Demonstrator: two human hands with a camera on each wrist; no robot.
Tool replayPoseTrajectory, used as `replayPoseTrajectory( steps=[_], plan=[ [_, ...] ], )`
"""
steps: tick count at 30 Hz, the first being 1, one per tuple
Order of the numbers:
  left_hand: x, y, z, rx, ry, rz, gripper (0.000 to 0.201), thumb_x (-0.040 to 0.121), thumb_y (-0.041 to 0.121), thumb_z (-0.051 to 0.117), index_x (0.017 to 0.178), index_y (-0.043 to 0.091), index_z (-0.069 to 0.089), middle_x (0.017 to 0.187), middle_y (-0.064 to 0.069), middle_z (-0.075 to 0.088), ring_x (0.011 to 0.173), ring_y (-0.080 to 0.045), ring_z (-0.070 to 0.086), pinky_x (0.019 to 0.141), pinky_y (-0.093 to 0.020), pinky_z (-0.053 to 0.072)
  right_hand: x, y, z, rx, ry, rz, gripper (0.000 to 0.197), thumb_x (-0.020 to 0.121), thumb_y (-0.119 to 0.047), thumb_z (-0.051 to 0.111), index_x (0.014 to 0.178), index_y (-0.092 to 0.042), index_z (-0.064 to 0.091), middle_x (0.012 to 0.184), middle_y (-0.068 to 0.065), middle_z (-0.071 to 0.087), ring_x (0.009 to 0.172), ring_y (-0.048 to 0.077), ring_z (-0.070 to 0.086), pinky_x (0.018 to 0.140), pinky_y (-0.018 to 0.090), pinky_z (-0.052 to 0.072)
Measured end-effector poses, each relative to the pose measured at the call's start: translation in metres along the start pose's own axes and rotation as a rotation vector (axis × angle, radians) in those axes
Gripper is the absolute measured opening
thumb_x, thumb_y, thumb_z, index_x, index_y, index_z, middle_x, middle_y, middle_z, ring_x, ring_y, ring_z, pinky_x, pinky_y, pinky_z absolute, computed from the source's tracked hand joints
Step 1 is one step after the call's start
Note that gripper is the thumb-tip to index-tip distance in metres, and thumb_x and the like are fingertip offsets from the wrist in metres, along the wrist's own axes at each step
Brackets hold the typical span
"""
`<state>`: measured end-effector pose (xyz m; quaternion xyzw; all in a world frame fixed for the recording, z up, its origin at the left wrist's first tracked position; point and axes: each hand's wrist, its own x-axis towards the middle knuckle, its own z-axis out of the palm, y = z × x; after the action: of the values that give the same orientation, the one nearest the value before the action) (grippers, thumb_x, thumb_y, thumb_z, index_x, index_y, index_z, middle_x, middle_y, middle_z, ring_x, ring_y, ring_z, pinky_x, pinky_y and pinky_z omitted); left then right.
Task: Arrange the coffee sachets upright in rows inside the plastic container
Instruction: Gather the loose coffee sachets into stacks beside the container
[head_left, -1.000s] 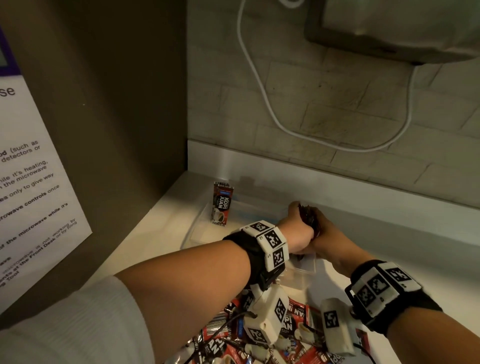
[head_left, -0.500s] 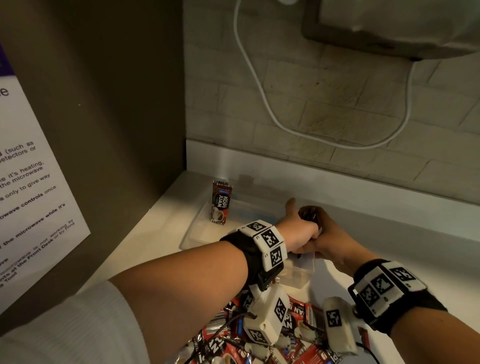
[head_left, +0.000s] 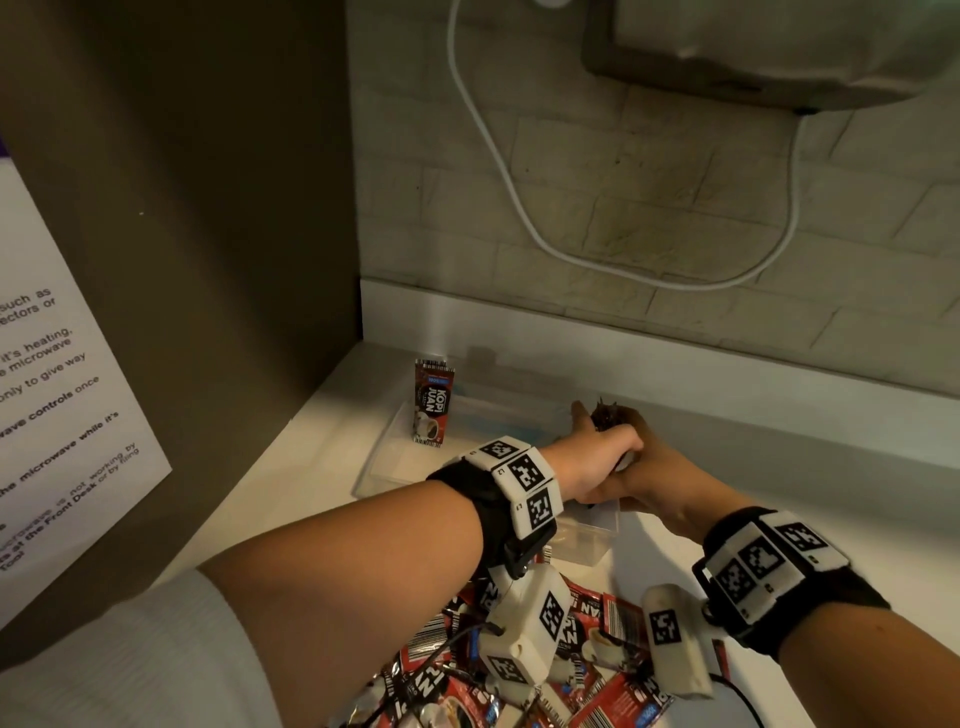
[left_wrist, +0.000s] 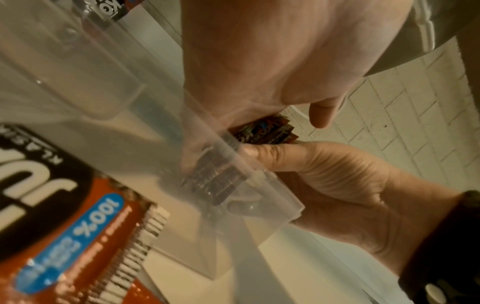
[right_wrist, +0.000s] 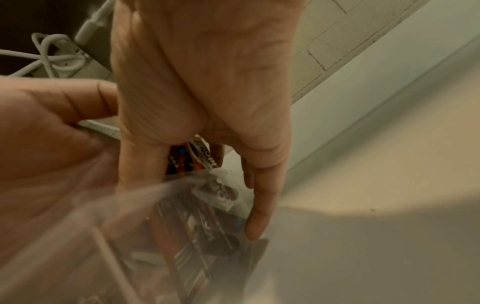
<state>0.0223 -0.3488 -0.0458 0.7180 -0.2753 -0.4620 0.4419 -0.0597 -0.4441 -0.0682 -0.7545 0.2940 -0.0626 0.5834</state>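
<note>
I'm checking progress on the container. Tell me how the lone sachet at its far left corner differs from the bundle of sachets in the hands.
The lone sachet stands free and untouched; the bundle of sachets is gripped between the left hand and right hand. The lone sachet shows its whole printed front; the bundle shows mostly edges and tops. Both are upright inside the plastic container and look like the same red and black brand.

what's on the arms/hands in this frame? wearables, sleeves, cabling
Both hands are bare: left hand, right hand. Each wrist carries a black strap with a white block of black-and-white square markers, and a white camera pod beneath. Thin black cable trails off. White ribbed sleeve on left arm.
</note>
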Motion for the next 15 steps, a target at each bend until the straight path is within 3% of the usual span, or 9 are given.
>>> replayPoseTrajectory(
  steps=[4,7,10,11,13,15],
  plan=[
    [0.000,-0.001,-0.002,-0.014,-0.024,0.012,0.088,0.095,0.042,0.047,0.152,0.023,-0.018,0.156,-0.017,0.024,0.138,-0.035,0.032,0.111,-0.041,0.035,-0.005,-0.003,-0.003,0.000,0.021,0.016,0.098,0.057,0.012,0.082,0.133,-0.028,0.033,0.122,0.001,0.055,0.105,0.024,0.062,0.081,0.047,0.057],
    [0.000,-0.002,-0.004,0.003,0.005,0.022,0.088,0.093,0.045,0.047,0.153,0.024,-0.013,0.154,-0.019,0.029,0.135,-0.036,0.036,0.109,-0.044,0.036,-0.012,-0.007,-0.008,-0.055,0.025,0.030,0.106,0.052,-0.001,0.089,0.134,-0.036,0.032,0.128,-0.001,0.049,0.110,0.029,0.058,0.089,0.054,0.052],
    [-0.016,0.003,-0.013,0.065,0.054,0.086,0.077,0.096,0.044,0.046,0.155,0.018,0.003,0.152,-0.014,0.033,0.135,-0.031,0.037,0.088,-0.030,0.039,-0.026,-0.017,-0.016,-0.147,0.058,0.007,0.112,0.042,-0.026,0.090,0.135,-0.040,0.029,0.132,-0.003,0.040,0.112,0.029,0.055,0.084,0.041,0.051],
    [-0.022,0.005,-0.019,0.098,0.078,0.118,0.072,0.097,0.043,0.046,0.154,0.016,0.011,0.153,-0.011,0.032,0.136,-0.028,0.036,0.085,-0.030,0.037,-0.034,-0.021,-0.019,-0.169,0.083,-0.017,0.108,0.042,-0.031,0.087,0.135,-0.037,0.032,0.131,-0.002,0.040,0.111,0.028,0.054,0.084,0.037,0.050],
    [-0.038,0.007,-0.034,0.205,0.131,0.194,0.065,0.095,0.041,0.050,0.150,0.015,0.027,0.150,-0.007,0.037,0.134,-0.025,0.038,0.091,-0.031,0.035,-0.051,-0.030,-0.026,-0.204,0.145,-0.073,0.089,0.048,-0.037,0.082,0.127,-0.028,0.044,0.125,-0.003,0.048,0.107,0.023,0.055,0.082,0.032,0.047],
    [-0.059,0.002,-0.052,0.317,0.179,0.287,0.048,0.092,0.033,0.057,0.136,0.019,0.046,0.132,-0.001,0.051,0.121,-0.020,0.049,0.087,-0.028,0.039,-0.068,-0.033,-0.033,-0.282,0.157,-0.110,0.060,0.058,-0.038,0.079,0.111,-0.020,0.057,0.110,0.000,0.060,0.097,0.022,0.060,0.079,0.032,0.048]
  ],
)
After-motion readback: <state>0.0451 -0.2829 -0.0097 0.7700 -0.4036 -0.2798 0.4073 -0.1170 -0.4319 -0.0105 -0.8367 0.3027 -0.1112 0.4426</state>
